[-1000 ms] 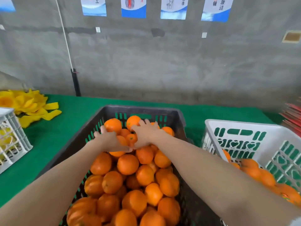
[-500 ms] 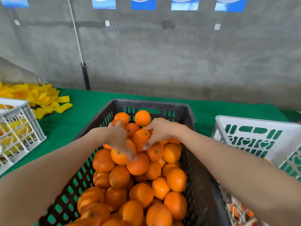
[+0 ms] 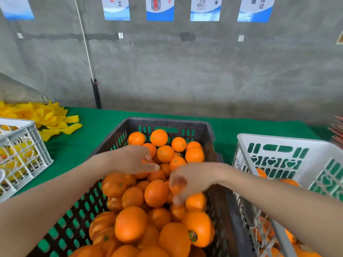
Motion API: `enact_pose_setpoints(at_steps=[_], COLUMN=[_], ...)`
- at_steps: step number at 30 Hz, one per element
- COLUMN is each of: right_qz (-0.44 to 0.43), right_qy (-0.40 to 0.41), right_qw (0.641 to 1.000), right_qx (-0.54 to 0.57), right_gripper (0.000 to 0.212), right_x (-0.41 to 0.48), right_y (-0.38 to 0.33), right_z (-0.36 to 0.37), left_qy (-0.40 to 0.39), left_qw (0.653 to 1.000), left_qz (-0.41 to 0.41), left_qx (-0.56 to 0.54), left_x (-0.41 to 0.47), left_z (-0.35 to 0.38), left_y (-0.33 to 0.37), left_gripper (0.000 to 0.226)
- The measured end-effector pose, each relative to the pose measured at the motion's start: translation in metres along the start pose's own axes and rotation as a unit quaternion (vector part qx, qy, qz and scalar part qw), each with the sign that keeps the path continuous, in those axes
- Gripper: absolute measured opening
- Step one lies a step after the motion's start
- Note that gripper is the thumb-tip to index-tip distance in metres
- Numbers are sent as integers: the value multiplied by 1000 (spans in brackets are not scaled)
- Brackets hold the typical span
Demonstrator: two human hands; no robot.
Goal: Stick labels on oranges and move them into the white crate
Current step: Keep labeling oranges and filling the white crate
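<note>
The right hand (image 3: 187, 180) is smeared by motion. Its fingers curl round a small orange (image 3: 178, 183) that shows between them, so I read it as grasping that fruit, probably to lift it clear for labelling. The left hand (image 3: 133, 160) lies just beyond it and to its left, palm down on the heap, fingers reaching toward the right hand. Orange shows under the palm and between thumb and fingers, but whether it grips a fruit or only rests on one I cannot tell.

Both hands work over the oranges (image 3: 156, 193) piled in the dark crate (image 3: 209, 130), which sits straight ahead so either hand reaches the fruit easily. Nearer the person than the right hand, a stickered orange (image 3: 202, 225) shows its round label (image 3: 193, 235) yet lies in the dark crate, not yet moved across. The white crate (image 3: 278, 140) stands just right of the right hand, beside the dark crate on the green bench (image 3: 241, 127), a short carry away, with more fruit (image 3: 261, 173) inside it. Well to the left of the left hand are a grey crate (image 3: 27, 145) and a heap of yellow pieces (image 3: 46, 117)
</note>
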State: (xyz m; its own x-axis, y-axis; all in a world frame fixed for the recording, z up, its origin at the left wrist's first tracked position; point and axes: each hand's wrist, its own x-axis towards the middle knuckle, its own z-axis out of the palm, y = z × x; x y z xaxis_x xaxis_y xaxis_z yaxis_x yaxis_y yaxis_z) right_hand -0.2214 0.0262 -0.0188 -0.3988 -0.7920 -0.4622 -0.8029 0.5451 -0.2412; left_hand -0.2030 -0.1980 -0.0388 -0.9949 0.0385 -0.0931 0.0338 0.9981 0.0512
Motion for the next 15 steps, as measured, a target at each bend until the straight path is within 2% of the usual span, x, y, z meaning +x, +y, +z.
enact_pose_setpoints(at_steps=[2,3,6,9,15], right_qz=[88,140,240,288,316], right_qy=[184,212,142,110,147], right_qw=[979,967,959,949,926], right_qx=[2,-14,-46,-64,-143], right_gripper=[49,54,74,76,97], right_x=[28,42,84,115,143], right_y=[21,30,55,66,76], right_z=[-15,-21,-25,-25,-4], left_qy=[39,39,47,40,92], left_qw=[999,998,994,992,979], left_qz=[-18,-40,-74,-82,10], left_qx=[-11,7,72,90,183], left_x=[16,26,55,78,113], left_z=[6,13,36,55,67], left_y=[6,11,18,9,-6], left_gripper=[68,76,88,92,96])
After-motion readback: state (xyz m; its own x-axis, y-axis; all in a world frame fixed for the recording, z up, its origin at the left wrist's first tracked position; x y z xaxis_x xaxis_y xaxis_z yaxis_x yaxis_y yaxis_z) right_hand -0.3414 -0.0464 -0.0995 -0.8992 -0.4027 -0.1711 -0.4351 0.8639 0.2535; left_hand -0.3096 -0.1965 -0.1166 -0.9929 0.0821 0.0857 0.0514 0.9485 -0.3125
